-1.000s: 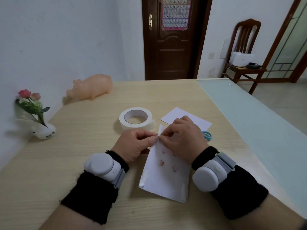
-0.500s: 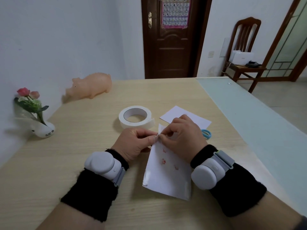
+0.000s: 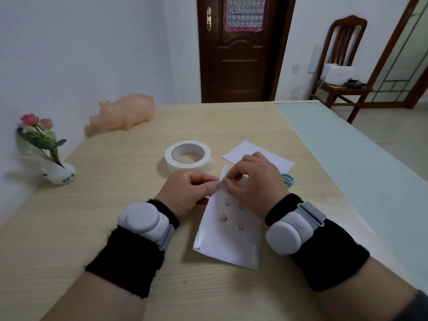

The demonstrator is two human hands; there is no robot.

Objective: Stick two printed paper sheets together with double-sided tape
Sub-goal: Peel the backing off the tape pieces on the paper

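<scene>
Barely anything has shifted: the left hand [image 3: 185, 193] and right hand [image 3: 257, 181] still pinch together at the far left corner of the white paper sheet with small red prints [image 3: 229, 237], which lies toward the near edge of the pale wooden tabletop [image 3: 104, 216], so the tape-backing peel there looks unfinished.

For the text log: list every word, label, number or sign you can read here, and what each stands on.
No text reads clearly.
Poster on the door: grid of tiny marks, too small to read.
White vase: dark marks, blurred.
Printed sheet: red figures only, no words.
White box on the chair: faint mark, too small.
</scene>
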